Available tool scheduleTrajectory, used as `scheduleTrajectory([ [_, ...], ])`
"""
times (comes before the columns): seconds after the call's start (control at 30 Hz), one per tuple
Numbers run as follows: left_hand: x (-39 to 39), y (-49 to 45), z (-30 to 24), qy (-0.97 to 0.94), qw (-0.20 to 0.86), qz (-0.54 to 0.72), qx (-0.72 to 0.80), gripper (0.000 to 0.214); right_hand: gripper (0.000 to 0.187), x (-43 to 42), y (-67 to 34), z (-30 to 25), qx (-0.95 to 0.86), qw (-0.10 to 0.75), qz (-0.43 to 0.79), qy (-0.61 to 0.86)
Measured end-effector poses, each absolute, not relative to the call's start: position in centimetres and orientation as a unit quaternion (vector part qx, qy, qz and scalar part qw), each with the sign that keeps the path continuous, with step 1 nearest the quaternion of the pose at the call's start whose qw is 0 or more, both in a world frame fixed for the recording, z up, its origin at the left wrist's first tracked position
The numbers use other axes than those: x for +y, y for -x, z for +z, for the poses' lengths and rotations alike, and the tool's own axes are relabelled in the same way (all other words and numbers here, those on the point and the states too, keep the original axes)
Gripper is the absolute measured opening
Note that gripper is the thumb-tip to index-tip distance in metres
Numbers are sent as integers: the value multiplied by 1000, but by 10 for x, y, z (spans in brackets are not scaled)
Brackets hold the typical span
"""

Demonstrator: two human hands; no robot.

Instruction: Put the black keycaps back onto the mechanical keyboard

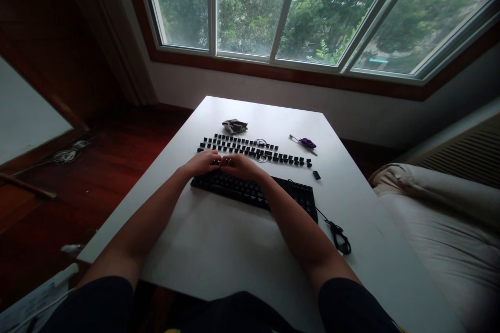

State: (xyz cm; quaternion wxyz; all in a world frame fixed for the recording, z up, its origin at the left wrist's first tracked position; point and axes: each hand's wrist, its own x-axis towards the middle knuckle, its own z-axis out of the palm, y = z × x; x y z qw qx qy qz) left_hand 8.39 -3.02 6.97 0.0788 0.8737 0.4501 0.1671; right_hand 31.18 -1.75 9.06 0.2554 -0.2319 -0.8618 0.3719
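Black keyboard (242, 190) in front of a big window (250, 10), lying flat on a white table (219, 250). Left hand (205, 161) and right hand (239, 165) are right up together over its left part, fingertips close; honestly can't tell if they're pinching anything. The cord (340, 239) is bunched up on the table just off the keyboard's right end. There's a crumpled greyish cloth (235, 126) toward the far edge, then some purple thing (307, 142) over on the right. One chunkier black piece (316, 175) sits near the keyboard's far right corner. Tiniest stuff: loose black keycaps (297, 161), lined up in rows just beyond the keyboard.
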Motion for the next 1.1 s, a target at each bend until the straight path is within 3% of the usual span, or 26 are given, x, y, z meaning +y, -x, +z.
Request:
scheduleTrajectory([
  [0.33, -29, -83, 66, -870, 83, 150, 462, 20, 20, 1, -316, 66, -708, 240, 613, 257],
  [0.4, -29, -83, 66, -870, 89, 147, 463, 20, 18, 0, -316, 70, -734, 234, 582, 260],
  [0.57, -29, -83, 67, -870, 106, 148, 458, 19, 11, -18, -310, 93, -890, 207, 331, 237],
  [0.7, -27, -83, 65, -871, 118, 155, 451, 19, 14, -31, -303, 108, -942, 150, 211, 212],
  [1.1, -26, -83, 64, -877, 110, 151, 442, 16, 17, -37, -299, 110, -959, 111, 151, 211],
])
